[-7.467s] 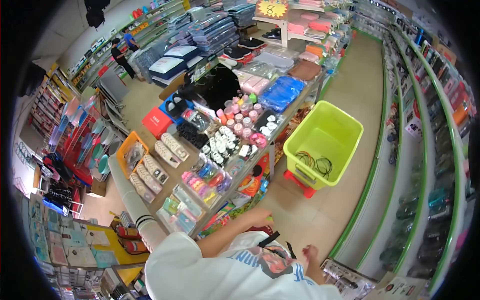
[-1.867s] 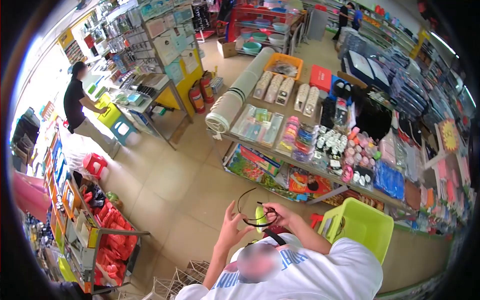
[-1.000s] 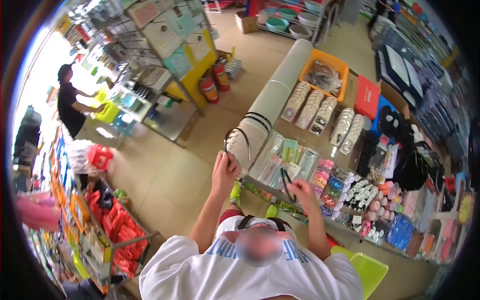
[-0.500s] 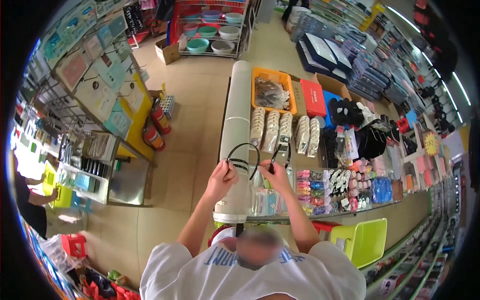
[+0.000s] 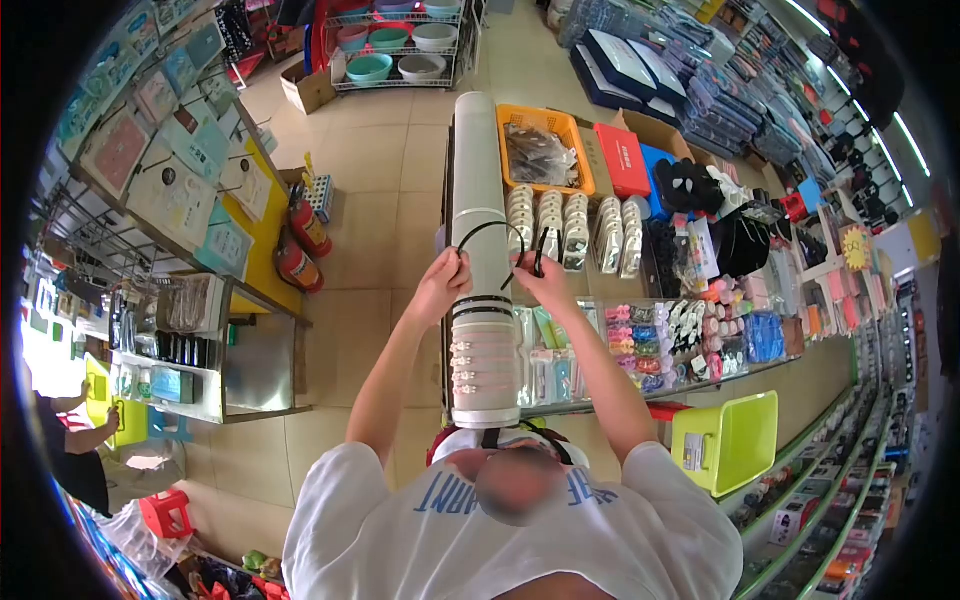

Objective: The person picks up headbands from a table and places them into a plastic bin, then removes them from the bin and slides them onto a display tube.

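Note:
A thin black headband (image 5: 492, 224) arches over the long pale cylinder (image 5: 478, 170). My left hand (image 5: 440, 287) pinches one end of it. My right hand (image 5: 547, 284) has closed fingers at its other end, with a second black loop (image 5: 541, 246), apparently another headband, standing up from the same grip. Closer to me on the cylinder sit black headbands (image 5: 482, 311), side by side. Nearer still, several pale bands with pearl-like ornaments (image 5: 483, 366) circle its near end.
Right of the cylinder, the display table holds an orange basket (image 5: 504, 150) of bagged items, rows of packaged goods (image 5: 575, 232), a red box (image 5: 622, 160) and colourful hair ties (image 5: 628, 340). A green bin (image 5: 735, 440) stands at lower right. Fire extinguishers (image 5: 298, 262) and another person (image 5: 72, 450) are at left.
Both hands have moved forward along the cylinder, carrying the headband over it. The view has shifted, and the ornamented bands at the near end now show.

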Demonstrator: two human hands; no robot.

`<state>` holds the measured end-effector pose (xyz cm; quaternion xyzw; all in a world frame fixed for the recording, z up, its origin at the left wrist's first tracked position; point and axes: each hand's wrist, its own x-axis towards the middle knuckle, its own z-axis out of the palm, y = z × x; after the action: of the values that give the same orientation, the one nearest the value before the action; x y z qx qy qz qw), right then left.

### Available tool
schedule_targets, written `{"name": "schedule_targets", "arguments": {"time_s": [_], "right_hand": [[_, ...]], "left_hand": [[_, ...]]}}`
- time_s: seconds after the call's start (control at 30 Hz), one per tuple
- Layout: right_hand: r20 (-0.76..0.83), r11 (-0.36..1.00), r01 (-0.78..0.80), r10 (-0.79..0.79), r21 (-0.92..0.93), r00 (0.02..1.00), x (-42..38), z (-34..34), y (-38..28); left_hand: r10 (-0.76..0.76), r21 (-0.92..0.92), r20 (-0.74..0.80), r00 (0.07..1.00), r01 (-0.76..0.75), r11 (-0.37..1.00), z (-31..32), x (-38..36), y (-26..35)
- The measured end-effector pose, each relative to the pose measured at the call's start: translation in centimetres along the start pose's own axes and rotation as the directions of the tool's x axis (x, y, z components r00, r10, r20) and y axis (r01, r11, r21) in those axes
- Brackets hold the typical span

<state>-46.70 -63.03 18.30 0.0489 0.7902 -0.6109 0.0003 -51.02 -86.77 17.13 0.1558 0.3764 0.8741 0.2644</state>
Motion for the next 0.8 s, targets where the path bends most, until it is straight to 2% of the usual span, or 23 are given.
{"name": "schedule_targets", "arguments": {"time_s": [0.07,0.17,0.23,0.27,0.37,0.4,0.5,0.53,0.6,0.63,0.7,0.8], "right_hand": [[-0.045,0.993,0.05,-0.055,-0.105,0.997,0.8,0.0,2.1],[-0.093,0.932,0.12,-0.161,-0.342,0.983,1.5,-0.4,4.8],[-0.096,0.839,0.181,-0.266,-0.513,0.959,1.8,-0.7,7.9],[-0.086,0.823,0.189,-0.276,-0.536,0.957,1.9,-0.7,10.0],[-0.071,0.749,0.124,-0.223,-0.651,0.972,1.3,0.3,12.9],[-0.076,0.749,0.125,-0.228,-0.651,0.971,1.1,0.7,13.1],[-0.098,0.671,-0.008,-0.096,-0.741,0.991,0.6,2.5,13.9],[-0.136,0.751,0.003,-0.123,-0.66,0.983,0.5,3.1,14.0],[-0.136,0.75,0.034,-0.164,-0.661,0.977,0.2,3.4,13.5],[-0.138,0.748,0.048,-0.185,-0.662,0.973,0.0,3.4,13.3],[-0.169,0.854,-0.015,-0.086,-0.52,0.982,0.2,3.6,12.6],[-0.169,0.907,-0.182,0.126,-0.379,0.978,0.7,3.9,10.7]], "left_hand": [[0.061,0.273,-0.1,0.993,-0.031,0.961,-1.6,0.7,-1.2],[0.136,0.716,-0.06,0.989,-0.052,0.696,-6.0,0.5,-1.9],[0.104,0.838,-0.065,0.992,-0.002,0.545,-8.1,-0.3,-2.8],[0.088,0.888,-0.067,0.994,0.019,0.46,-8.9,-0.6,-3.6],[0.064,0.801,-0.136,0.989,0.072,0.595,-11.3,-1.2,-7.5],[0.076,0.807,-0.157,0.985,0.084,0.584,-11.4,-1.4,-8.2],[0.253,0.781,-0.304,0.919,0.088,0.618,-11.9,-1.2,-11.1],[0.304,0.793,-0.273,0.913,0.035,0.608,-12.2,-1.1,-12.0],[0.4,0.813,-0.207,0.893,-0.071,0.578,-12.1,-0.9,-13.0],[0.347,0.72,-0.297,0.89,-0.029,0.693,-12.1,-0.9,-13.4],[0.204,0.485,-0.447,0.871,0.045,0.873,-11.1,-1.0,-13.0],[0.205,0.565,-0.488,0.849,0.128,0.815,-10.4,-0.9,-12.9]]}}
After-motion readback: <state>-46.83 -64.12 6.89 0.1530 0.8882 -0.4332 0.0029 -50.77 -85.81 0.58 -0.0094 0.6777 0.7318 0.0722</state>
